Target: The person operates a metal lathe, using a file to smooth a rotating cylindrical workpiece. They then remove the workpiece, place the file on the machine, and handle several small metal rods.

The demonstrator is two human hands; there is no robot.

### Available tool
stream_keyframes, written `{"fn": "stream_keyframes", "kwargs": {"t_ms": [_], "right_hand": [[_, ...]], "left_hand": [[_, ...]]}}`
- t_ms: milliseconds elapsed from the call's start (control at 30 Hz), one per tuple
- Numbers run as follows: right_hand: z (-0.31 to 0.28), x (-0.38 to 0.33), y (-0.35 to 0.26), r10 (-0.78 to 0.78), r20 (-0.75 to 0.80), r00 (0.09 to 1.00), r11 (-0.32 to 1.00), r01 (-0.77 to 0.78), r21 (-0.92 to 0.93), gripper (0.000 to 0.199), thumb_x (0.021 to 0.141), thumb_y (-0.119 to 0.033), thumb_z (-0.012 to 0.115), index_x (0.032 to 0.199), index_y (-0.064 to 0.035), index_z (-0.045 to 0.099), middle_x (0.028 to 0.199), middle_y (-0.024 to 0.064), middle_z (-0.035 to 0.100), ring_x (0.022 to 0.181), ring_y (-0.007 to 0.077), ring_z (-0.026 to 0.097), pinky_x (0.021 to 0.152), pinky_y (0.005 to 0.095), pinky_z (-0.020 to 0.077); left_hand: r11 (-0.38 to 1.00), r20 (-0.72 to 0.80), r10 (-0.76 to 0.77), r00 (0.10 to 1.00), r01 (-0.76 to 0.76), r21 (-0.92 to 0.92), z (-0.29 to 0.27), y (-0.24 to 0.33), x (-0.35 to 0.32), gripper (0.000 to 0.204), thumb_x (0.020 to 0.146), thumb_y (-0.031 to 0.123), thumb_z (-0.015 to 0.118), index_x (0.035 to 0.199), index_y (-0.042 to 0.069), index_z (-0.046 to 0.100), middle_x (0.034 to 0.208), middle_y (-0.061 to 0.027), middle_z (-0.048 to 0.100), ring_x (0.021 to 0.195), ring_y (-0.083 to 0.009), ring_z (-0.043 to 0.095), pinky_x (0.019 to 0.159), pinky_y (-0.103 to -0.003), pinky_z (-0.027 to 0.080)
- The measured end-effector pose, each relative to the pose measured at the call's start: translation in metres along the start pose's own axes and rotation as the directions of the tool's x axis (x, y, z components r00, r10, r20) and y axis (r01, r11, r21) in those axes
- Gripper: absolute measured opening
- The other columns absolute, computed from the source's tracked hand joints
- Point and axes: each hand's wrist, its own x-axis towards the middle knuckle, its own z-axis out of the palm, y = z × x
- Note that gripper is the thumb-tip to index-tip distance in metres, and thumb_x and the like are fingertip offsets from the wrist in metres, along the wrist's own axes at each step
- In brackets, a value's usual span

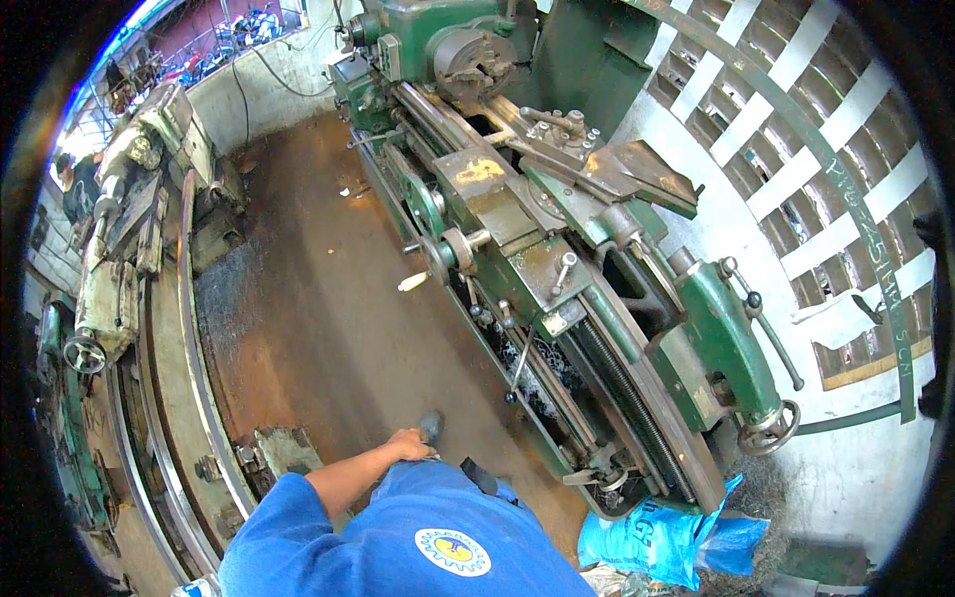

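Note:
My left hand (pixel 408 445) rests at the front of my blue clothing, near the upper leg. Its fingers are small and partly hidden, so whether they are curled or spread does not show. Nothing can be made out in it. My right hand is out of sight. Ahead and to the right stands a green metal lathe (pixel 512 214). Its chuck (pixel 472 65) is at the far end, and a handwheel with a pale handle (pixel 413 282) sticks out toward the walkway. A tailstock (pixel 731 323) with a round handwheel (pixel 769 428) sits at the near right end.
A second, worn lathe (pixel 109 289) with long bed rails lines the left side. Between the machines runs a brown, stained floor (pixel 318 298). Blue plastic sacks (pixel 652 547) lie by the green lathe's near end. A slatted wall opening (pixel 796 169) is at the right.

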Motion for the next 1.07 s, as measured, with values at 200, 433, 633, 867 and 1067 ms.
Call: {"fn": "stream_keyframes", "kwargs": {"t_ms": [200, 433, 633, 867, 1067], "right_hand": [[0.002, -0.02, 0.019, -0.043, -0.01, 0.999, 0.999, 0.043, -0.028, 0.042, 0.092, -0.048, 0.064, 0.097, -0.0061, 0.071, 0.066, 0.0215, 0.061, 0.059, 0.0393, 0.059, 0.058, 0.0514, 0.0467], [-0.102, -0.019, -0.05, 0.018, -0.056, 0.998, 0.898, -0.041, -0.437, 0.042, 0.086, -0.036, 0.072, 0.11, -0.0019, 0.07, 0.097, 0.0306, 0.068, 0.093, 0.0406, 0.068, 0.083, 0.052, 0.051], [-0.081, 0.026, -0.203, -0.687, -0.61, 0.395, 0.69, 0.616, -0.379, 0.038, 0.068, -0.006, 0.075, 0.105, -0.0046, 0.073, 0.074, 0.0131, 0.067, 0.064, 0.0296, 0.067, 0.06, 0.0384, 0.0521], [-0.046, 0.059, -0.296, -0.799, -0.556, 0.229, 0.459, 0.829, -0.318, 0.045, 0.069, -0.01, 0.074, 0.112, -0.0005, 0.071, 0.069, 0.0111, 0.06, 0.057, 0.0271, 0.06, 0.055, 0.0376, 0.0481], [-0.043, 0.033, -0.302, -0.689, -0.49, 0.534, 0.518, 0.836, 0.181, 0.036, 0.073, -0.016, 0.084, 0.104, -0.0016, 0.073, 0.081, 0.012, 0.073, 0.059, 0.0245, 0.067, 0.057, 0.035, 0.053]], "left_hand": [[0.971, 0.129, 0.21, 0.969, -0.191, -0.147, -0.029, 0.055, -0.008, 0.062, 0.083, 0.055, 0.072, 0.127, 0.011, 0.066, 0.126, -0.0153, 0.067, 0.12, -0.0322, 0.062, 0.104, -0.042, 0.048], [0.798, 0.376, 0.567, 0.733, -0.375, -0.472, -0.061, 0.16, -0.05, 0.06, 0.094, 0.057, 0.062, 0.125, 0.005, 0.066, 0.122, -0.0182, 0.069, 0.116, -0.0288, 0.065, 0.103, -0.043, 0.049], [0.312, 0.32, 0.722, 0.614, 0.123, -0.942, -0.067, 0.237, -0.111, 0.075, 0.1, 0.058, 0.05, 0.152, 0.005, 0.034, 0.136, -0.0194, 0.059, 0.123, -0.03, 0.06, 0.106, -0.05, 0.047], [-0.273, -0.196, 0.474, 0.858, -0.069, -0.96, -0.126, 0.247, -0.153, 0.04, 0.096, 0.042, 0.068, 0.119, 0.011, 0.059, 0.1, -0.0063, 0.063, 0.093, -0.0202, 0.069, 0.072, -0.04, 0.063], [-0.268, -0.291, 0.567, 0.771, -0.161, -0.95, -0.146, 0.186, -0.128, 0.063, 0.097, 0.057, 0.056, 0.136, 0.007, 0.053, 0.111, -0.0111, 0.068, 0.096, -0.0261, 0.07, 0.079, -0.047, 0.061]]}}
